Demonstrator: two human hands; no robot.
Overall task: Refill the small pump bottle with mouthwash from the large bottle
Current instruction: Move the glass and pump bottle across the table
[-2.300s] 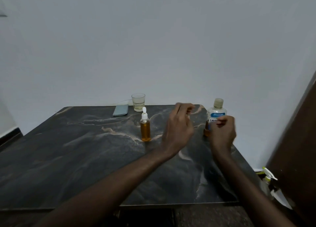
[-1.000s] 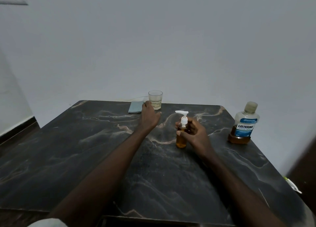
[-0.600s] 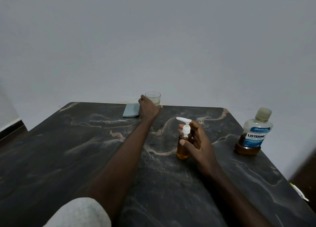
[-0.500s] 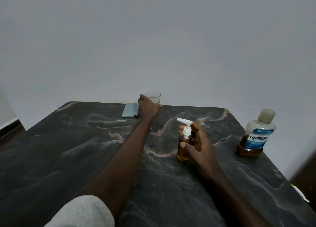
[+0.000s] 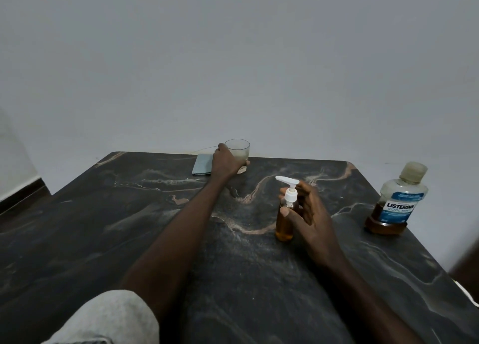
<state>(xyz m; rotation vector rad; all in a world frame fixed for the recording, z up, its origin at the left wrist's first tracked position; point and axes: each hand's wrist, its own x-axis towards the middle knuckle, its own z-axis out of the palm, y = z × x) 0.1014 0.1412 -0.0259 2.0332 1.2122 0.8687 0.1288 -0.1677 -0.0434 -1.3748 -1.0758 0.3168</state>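
Note:
The small pump bottle (image 5: pixel 283 222) stands upright mid-table, amber liquid inside, white pump head on top. My right hand (image 5: pixel 307 214) is wrapped around its neck and body. The large mouthwash bottle (image 5: pixel 398 203) stands capped near the right table edge, with a blue label and a low layer of amber liquid. My left hand (image 5: pixel 225 162) reaches to the far edge and grips a clear glass (image 5: pixel 239 152) from its left side.
A folded pale blue cloth (image 5: pixel 202 165) lies just left of the glass at the back edge. The dark marble table (image 5: pixel 103 227) ends at a white wall behind and drops off close to the large bottle on the right.
My left hand travelled to the back of the table and closed around the glass. My right hand took hold of the pump bottle and stays on it. The view shifted.

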